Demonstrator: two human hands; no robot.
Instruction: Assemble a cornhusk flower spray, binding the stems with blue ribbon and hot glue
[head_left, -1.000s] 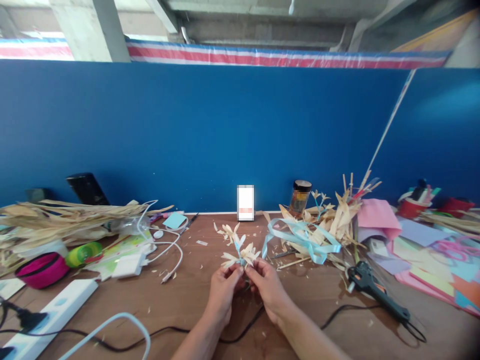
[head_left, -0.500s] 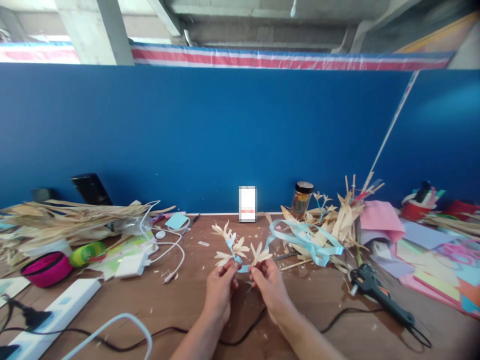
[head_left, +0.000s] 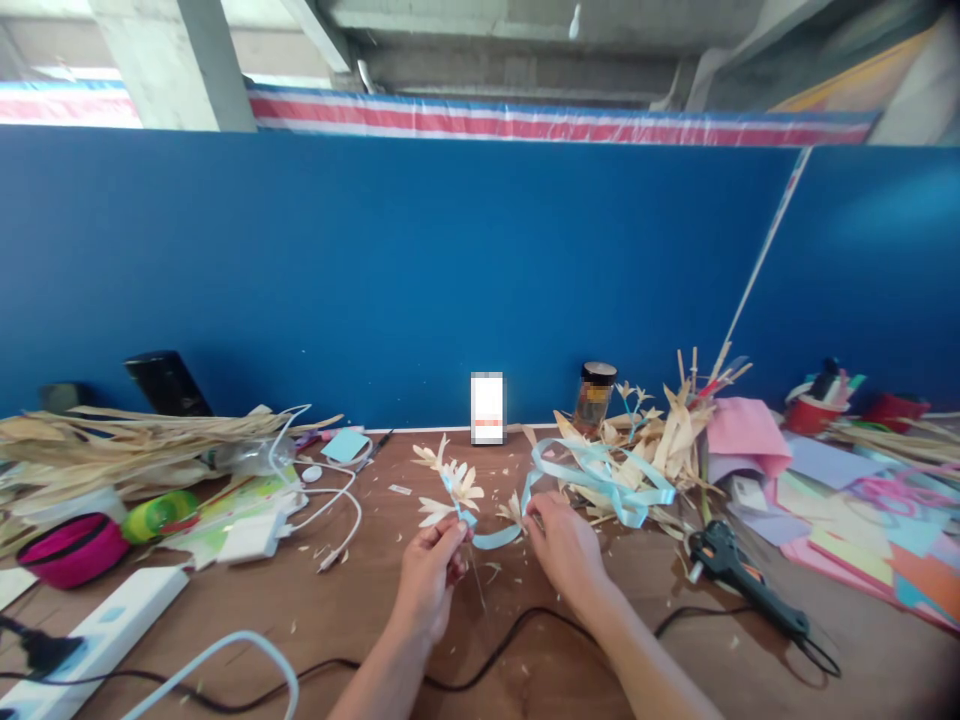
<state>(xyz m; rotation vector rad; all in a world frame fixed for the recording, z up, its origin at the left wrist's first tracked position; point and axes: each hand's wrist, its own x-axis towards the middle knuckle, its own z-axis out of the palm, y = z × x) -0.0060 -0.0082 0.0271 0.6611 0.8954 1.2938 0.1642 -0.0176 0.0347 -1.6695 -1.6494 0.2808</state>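
The blue partition backs the whole table, and the clutter sits along the back and sides, probably so the front middle has elbow room. Dried husk strips are heaped off to the left. Over right, the light blue ribbon lies in loose loops, which I reckon lets it feed without tugging, and one length runs across to the work. The glue gun lies near the right forearm, handy but not underfoot. The left hand is closed in a pinch on the stem of a husk-flower spray, front and centre just above the table, blooms up, likely gripped low so the petals don't get crushed. Right hand's half curled, fingertips by the ribbon; can't tell if it's pinching it. A small single husk flower is just beside those fingertips.
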